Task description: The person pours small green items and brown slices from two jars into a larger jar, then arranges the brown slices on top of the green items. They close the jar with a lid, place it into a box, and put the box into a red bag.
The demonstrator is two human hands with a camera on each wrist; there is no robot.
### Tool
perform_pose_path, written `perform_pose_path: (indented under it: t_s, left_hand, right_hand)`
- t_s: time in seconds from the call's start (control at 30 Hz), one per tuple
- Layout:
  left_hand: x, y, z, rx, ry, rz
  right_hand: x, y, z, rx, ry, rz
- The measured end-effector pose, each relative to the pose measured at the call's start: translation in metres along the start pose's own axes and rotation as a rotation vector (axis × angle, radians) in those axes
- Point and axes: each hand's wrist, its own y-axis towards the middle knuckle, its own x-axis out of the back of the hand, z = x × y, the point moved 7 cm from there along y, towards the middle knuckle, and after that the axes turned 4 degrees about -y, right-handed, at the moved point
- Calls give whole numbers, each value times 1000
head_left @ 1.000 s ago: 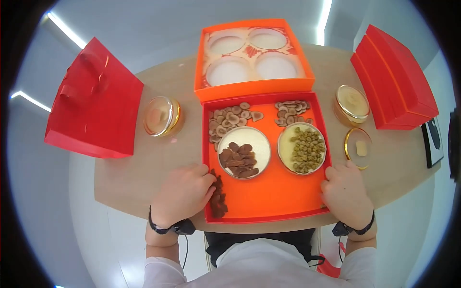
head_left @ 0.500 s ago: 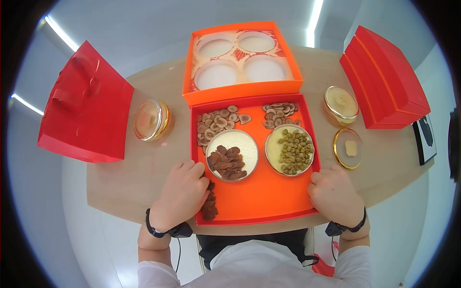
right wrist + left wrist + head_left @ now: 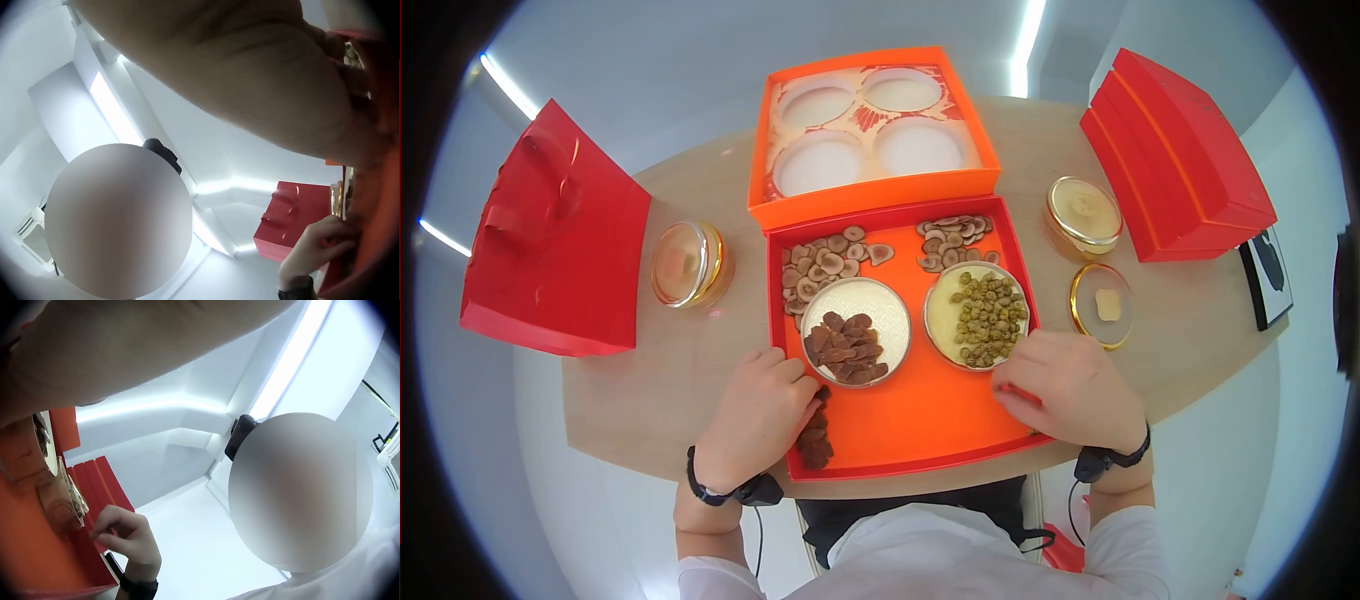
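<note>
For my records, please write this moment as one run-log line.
left hand: at left side of red-rimmed box, near dark pieces | right hand: at right side, near green pieces

Passage over near orange floor [image 3: 910, 425], two round dishes [image 3: 885, 315] beyond, raised red rim [image 3: 920, 467] around

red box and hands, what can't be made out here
- Head view: red box, left side partly behind left hand.
- Head view: anything right hand might pinch, hidden beneath it.
- Left wrist view: box, cut off by left edge.
- Right wrist view: box, blurred, cut off by right edge.
</note>
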Motion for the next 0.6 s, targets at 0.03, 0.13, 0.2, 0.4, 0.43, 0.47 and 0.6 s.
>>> perform_pose_path:
  t_s: [0.03,0.13,0.2,0.4,0.43,0.47,0.6]
  left_hand:
    - [-1,0,0,-1,9,2]
    - [2,1,-2,-6,1,-6]
    - [4,2,-5,-7,-6,1]
    - [-4,2,-6,-43,-45,-28]
    - [-4,1,-7,-41,-46,-22]
    - [-4,0,-7,-41,-47,-15]
    - [2,1,-9,-82,-98,4]
  right_hand:
    - [4,2,-1,-27,42,-84]
    - [8,5,-9,-123,-95,-273]
    - [1,4,-17,-134,-178,-248]
    - [-2,5,-22,-151,-185,-207]
    - [-2,5,-21,-154,-181,-204]
    - [-1,6,-19,-152,-173,-209]
    - [0,7,-18,-149,-165,-218]
